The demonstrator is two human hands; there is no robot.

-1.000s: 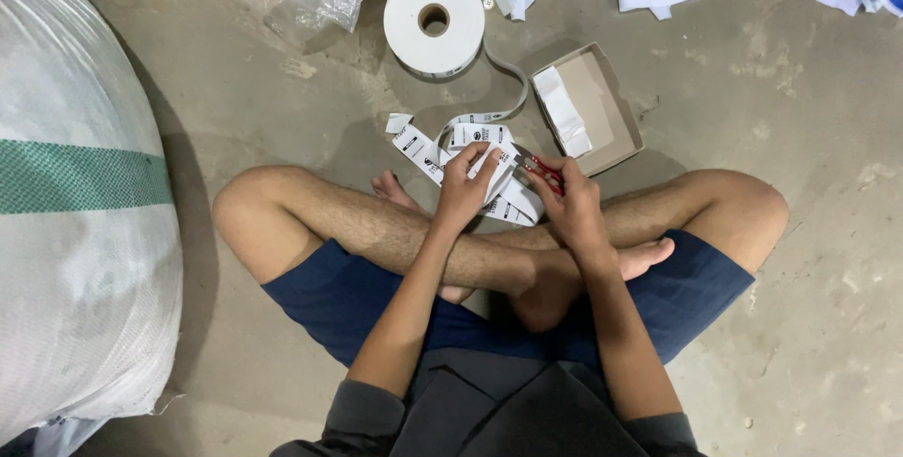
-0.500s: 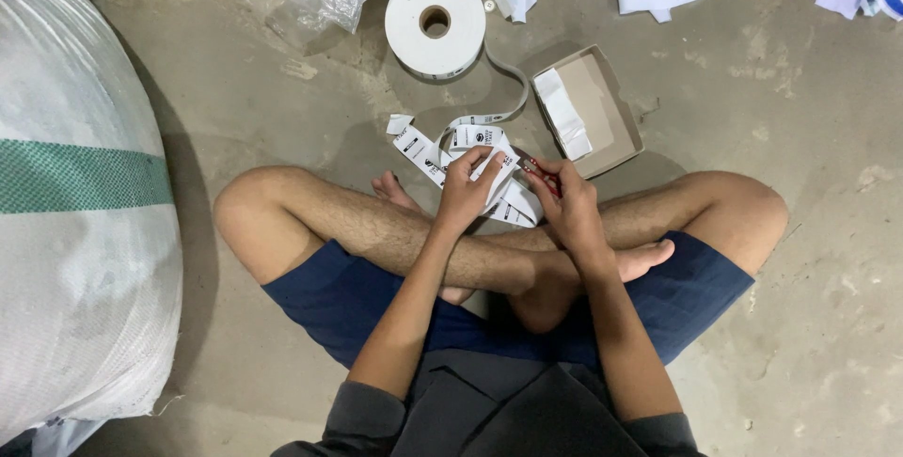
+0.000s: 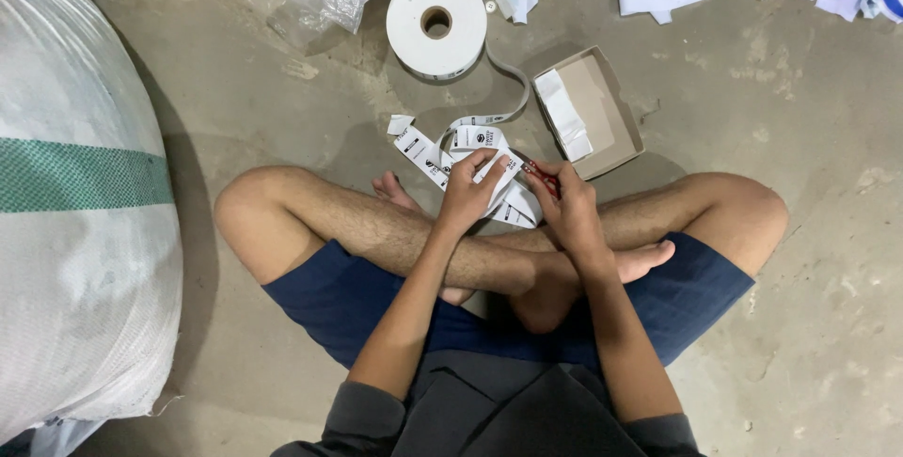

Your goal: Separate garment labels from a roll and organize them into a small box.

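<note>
Your white label strip [image 3: 470, 151] lies mid-frame, just above your crossed legs | your left hand [image 3: 467, 196] pinches the strip | your right hand [image 3: 562, 205] grips small red scissors [image 3: 543, 178] at the strip | open cardboard box [image 3: 591, 111] just right of it | white label roll [image 3: 436, 23] above | big white sack [image 3: 75, 194] at far left

Right hand [image 3: 564, 205] shifted slightly toward left hand [image 3: 467, 196]; red-handled tool [image 3: 543, 176] now closer to label strip [image 3: 475, 142]. Left fingers [image 3: 491, 167] lowered flatter onto strip. Strip loop before shins marginally reshaped. Change overall minimal.
</note>
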